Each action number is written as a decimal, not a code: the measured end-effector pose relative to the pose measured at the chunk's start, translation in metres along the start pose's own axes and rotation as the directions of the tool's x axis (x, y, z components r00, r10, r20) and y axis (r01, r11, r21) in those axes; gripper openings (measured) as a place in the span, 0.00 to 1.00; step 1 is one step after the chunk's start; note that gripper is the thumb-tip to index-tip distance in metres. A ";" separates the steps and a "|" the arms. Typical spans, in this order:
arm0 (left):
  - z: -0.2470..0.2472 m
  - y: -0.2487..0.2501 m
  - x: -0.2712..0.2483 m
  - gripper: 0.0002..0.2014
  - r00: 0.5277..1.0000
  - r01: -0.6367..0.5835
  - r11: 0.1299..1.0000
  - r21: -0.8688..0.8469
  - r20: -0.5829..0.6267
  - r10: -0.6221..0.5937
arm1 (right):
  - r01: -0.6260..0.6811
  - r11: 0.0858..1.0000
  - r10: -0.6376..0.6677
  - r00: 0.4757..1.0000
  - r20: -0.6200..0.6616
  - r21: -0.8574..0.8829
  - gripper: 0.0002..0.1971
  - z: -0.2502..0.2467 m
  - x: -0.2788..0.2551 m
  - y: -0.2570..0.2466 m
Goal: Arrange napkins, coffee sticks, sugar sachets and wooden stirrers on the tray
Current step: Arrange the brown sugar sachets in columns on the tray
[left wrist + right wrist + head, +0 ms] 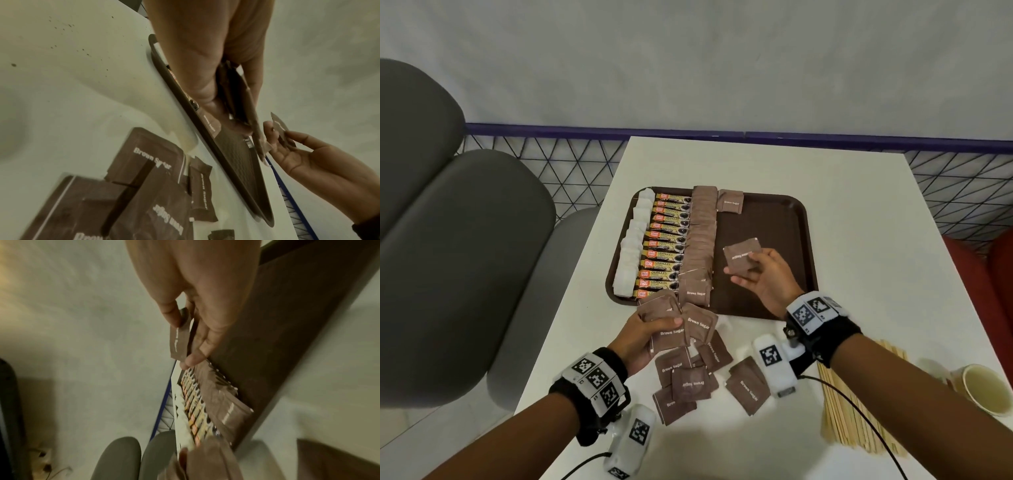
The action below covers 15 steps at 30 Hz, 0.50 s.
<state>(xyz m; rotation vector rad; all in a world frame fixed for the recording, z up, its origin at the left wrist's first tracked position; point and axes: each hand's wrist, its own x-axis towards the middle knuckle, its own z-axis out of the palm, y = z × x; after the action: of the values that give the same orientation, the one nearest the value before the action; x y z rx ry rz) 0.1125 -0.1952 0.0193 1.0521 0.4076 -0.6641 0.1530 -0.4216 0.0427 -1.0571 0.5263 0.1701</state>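
A brown tray (784, 219) holds a column of white napkins (631, 246), a column of coffee sticks (666, 245) and a column of brown sugar sachets (700, 236); one more sachet (730, 201) lies at the tray's far edge. My right hand (760, 274) pinches a single sachet (743, 257) above the tray's bare middle, also seen as a sachet (180, 340) in the right wrist view. My left hand (650, 332) grips a bunch of sachets (674, 323) at the tray's near edge; the same bunch (236, 95) shows in the left wrist view.
Loose sugar sachets (695, 380) lie on the white table (876, 212) near me. Wooden stirrers (852, 407) lie in a heap at the right, beside a paper cup (983, 387). Grey seats (465, 257) stand left of the table, a wire fence behind.
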 end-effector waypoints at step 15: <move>-0.037 0.025 0.018 0.24 0.993 -0.112 0.994 0.006 -0.048 0.112 | 0.091 0.745 -0.197 0.977 -0.086 -0.661 0.17 -0.001 0.135 -0.037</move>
<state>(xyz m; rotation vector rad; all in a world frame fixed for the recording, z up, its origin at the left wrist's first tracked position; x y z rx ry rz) 0.1428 -0.1595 0.0087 1.0880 0.3863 -0.5405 0.2830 -0.4564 0.0054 -1.8137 0.5287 0.1389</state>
